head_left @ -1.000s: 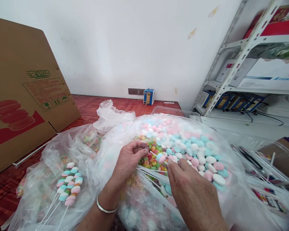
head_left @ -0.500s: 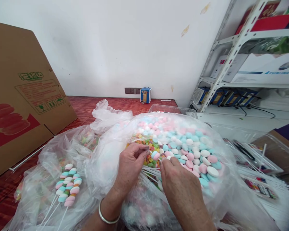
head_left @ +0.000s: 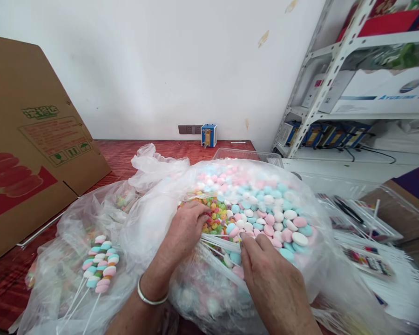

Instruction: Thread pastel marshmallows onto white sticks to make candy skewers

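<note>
My left hand, a metal bangle at its wrist, has curled fingers down at the small ring-like gummy candies; what they pinch, if anything, is hidden. My right hand is closed, thumb and fingertips pinching a marshmallow skewer whose blue and pink marshmallows point toward my left hand. Loose pink, white and blue marshmallows fill the large clear plastic bag beneath both hands. Several bare white sticks lie across it between my hands. Finished-looking skewers of stacked marshmallows and gummies rest at left.
A cardboard box stands at left on the red wooden table. A small blue device sits by the wall. At right are a metal shelf, a clear tray with scissors-like black tool and white sticks.
My left hand has moved away from the skewer, left and up onto the gummies. My right hand, with the skewer, has shifted slightly right. The view has tilted a little.
</note>
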Motion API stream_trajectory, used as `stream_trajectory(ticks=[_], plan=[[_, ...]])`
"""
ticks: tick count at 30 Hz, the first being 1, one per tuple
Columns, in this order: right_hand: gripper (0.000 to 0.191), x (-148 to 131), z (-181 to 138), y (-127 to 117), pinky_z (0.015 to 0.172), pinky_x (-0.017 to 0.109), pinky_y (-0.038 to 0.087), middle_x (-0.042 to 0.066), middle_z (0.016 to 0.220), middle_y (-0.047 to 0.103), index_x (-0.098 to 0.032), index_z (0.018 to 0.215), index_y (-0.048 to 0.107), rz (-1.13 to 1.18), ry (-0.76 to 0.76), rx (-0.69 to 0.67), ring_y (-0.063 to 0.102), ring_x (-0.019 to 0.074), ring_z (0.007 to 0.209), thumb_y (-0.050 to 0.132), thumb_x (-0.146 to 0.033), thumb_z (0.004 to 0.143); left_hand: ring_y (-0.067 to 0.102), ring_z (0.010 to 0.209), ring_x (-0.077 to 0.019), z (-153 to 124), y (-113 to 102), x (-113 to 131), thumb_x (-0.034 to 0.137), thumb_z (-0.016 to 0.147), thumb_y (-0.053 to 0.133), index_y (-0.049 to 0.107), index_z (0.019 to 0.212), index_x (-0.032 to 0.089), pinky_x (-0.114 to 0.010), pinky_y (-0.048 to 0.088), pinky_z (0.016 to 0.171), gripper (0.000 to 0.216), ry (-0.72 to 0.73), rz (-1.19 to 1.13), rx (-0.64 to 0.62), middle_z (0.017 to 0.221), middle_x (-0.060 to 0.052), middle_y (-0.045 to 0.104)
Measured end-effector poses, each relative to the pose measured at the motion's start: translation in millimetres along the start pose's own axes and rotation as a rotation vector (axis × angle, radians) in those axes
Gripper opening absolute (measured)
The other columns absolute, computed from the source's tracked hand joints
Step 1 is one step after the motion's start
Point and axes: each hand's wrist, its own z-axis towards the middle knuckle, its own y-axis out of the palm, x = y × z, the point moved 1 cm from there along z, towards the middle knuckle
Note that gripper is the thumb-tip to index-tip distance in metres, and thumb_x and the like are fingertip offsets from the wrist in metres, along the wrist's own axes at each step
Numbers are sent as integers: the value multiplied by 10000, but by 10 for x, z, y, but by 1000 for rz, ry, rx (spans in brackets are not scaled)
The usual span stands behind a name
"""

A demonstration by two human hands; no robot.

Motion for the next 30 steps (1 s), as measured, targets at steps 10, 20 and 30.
stream_trajectory(ticks=[10, 20, 30], plan=[[83, -73, -101, 83, 461, 273, 219, 13, 789, 633, -238, 958, 651, 10, 2, -26, 648, 200, 565, 608, -195, 903, 669, 892, -226, -146, -83, 5, 145, 871, 619, 773, 866, 204, -363, 490, 846, 165, -61, -16, 2, 903, -44, 761], [125, -79, -134, 50, 492, 285, 300, 19, 786, 641, -234, 975, 650, 29, 31, 37, 641, 216, 612, 628, -163, 873, 678, 698, -169, -151, 5, 212, 315, 809, 679, 783, 857, 180, -249, 522, 646, 176, -293, -623, 2, 725, -21, 746], [440, -30, -276, 82, 594, 284, 474, 89, 914, 694, -148, 1282, 595, 319, 102, 60, 694, 222, 769, 409, -54, 895, 734, 837, -169, -267, 217, 492, 235, 860, 682, 750, 1084, 223, -267, 586, 780, 235, 7, -510, 247, 942, -19, 790]])
